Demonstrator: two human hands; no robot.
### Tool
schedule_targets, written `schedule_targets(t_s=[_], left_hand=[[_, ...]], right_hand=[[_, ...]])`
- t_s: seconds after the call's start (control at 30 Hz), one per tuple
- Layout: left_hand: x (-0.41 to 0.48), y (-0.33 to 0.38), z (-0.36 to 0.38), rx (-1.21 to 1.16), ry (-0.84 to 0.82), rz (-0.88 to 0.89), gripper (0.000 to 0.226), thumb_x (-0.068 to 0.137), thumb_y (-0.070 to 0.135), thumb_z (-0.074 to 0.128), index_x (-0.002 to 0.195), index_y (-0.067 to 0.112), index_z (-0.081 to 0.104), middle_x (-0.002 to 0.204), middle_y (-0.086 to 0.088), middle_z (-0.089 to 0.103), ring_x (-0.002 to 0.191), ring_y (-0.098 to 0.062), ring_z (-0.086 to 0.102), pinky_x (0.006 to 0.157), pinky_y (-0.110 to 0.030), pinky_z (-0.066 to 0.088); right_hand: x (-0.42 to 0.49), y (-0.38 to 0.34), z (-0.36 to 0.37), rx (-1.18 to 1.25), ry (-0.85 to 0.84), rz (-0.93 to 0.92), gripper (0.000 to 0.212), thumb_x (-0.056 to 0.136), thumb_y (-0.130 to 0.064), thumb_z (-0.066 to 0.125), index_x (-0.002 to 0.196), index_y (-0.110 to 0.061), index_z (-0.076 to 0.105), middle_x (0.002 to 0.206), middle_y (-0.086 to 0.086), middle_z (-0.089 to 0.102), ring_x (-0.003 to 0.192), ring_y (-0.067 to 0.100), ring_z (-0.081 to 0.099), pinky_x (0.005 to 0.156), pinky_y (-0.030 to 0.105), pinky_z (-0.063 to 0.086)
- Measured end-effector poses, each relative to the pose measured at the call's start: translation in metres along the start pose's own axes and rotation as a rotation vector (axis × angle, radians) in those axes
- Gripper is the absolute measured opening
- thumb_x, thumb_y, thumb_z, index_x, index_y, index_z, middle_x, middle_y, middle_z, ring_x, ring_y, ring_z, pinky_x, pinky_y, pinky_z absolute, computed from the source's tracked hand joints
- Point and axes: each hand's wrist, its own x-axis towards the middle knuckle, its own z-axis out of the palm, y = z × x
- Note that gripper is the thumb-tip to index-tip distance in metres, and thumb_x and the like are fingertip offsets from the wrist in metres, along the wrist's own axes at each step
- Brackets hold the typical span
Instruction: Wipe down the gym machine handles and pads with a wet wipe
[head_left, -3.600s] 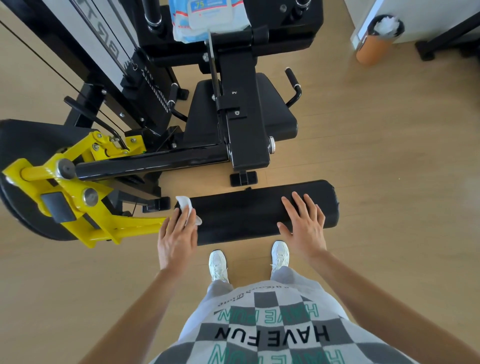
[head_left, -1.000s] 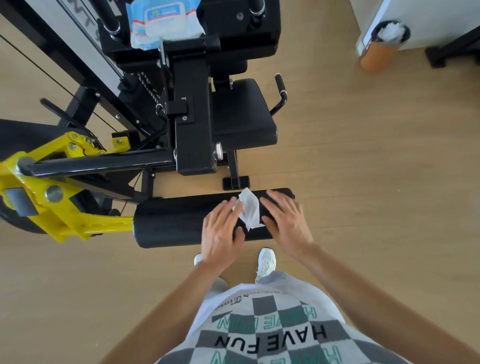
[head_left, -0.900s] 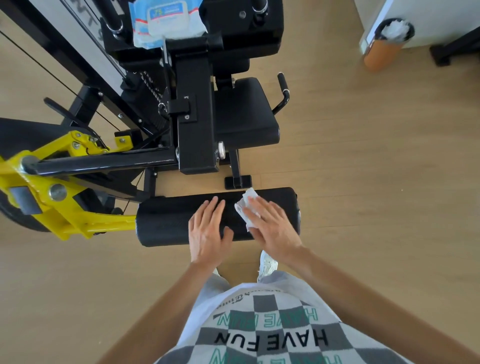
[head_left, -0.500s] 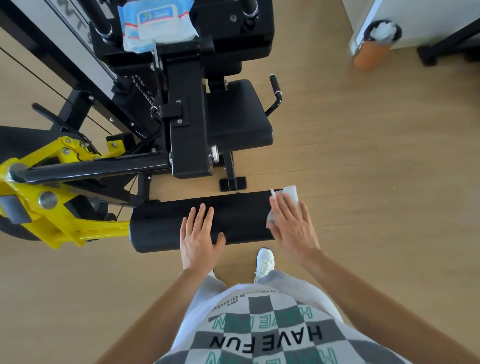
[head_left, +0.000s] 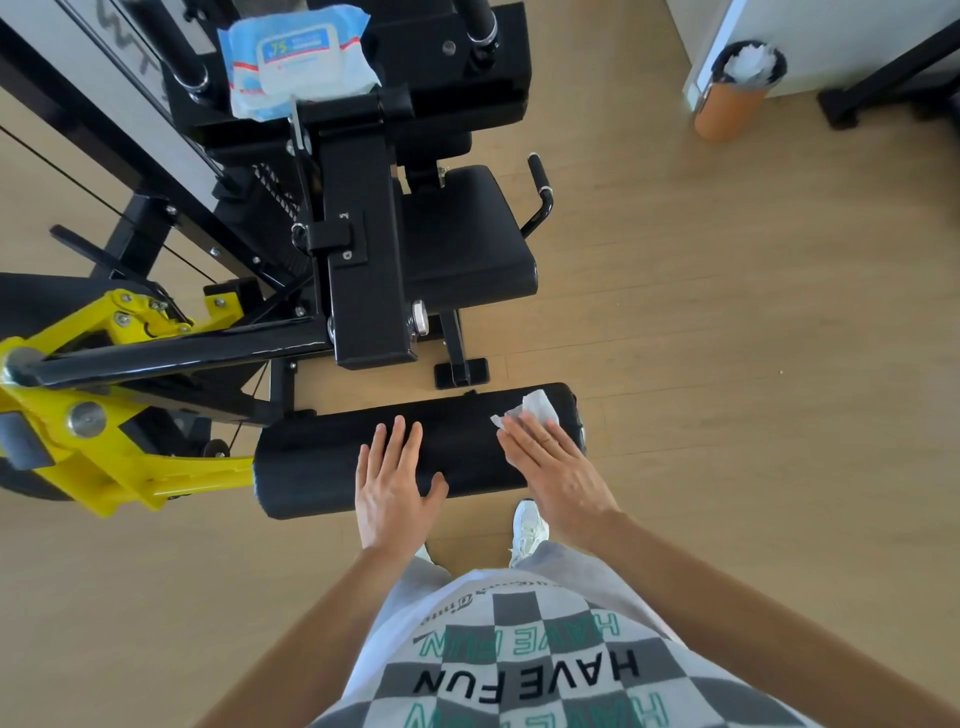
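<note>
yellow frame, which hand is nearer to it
Left. The left hand lies flat on the middle of the roller pad, to the right of the yellow frame. The right hand presses the wet wipe at the pad's far end, farther from it.

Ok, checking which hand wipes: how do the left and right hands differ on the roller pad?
The right hand presses a white wet wipe onto the roller pad; the left hand lies bare on it. The right hand is at the pad's free end, the left hand near its middle. Both lie flat with fingers straight.
</note>
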Motion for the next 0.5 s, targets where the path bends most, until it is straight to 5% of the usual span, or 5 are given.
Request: schedule_targets(t_s=[0.27,0.5], left_hand=[[0.004,-0.002,-0.001,-0.025,-0.022,-0.016,0.072,0.089,0.034,0.074,0.153,0.018,0.046,0.163,-0.003,0.037,0.155,-0.025,0.025,0.127,-0.047,0.019],[0.001,-0.015,-0.007,-0.064,-0.029,0.087,0.069,0.093,0.037,0.071,0.154,0.02,0.045,0.163,-0.003,0.037,0.155,-0.024,0.025,0.125,-0.047,0.026]], right_hand=[[0.014,0.016,-0.009,0.081,0.018,0.266,0.059,0.105,-0.023,0.035,0.159,-0.002,0.024,0.167,0.013,0.024,0.156,0.027,0.017,0.127,0.044,0.017],[0.031,-0.029,0.001,0.083,-0.021,0.069,0.061,0.102,-0.02,0.05,0.158,-0.006,0.03,0.167,0.011,0.025,0.157,0.026,0.013,0.126,0.047,0.02]])
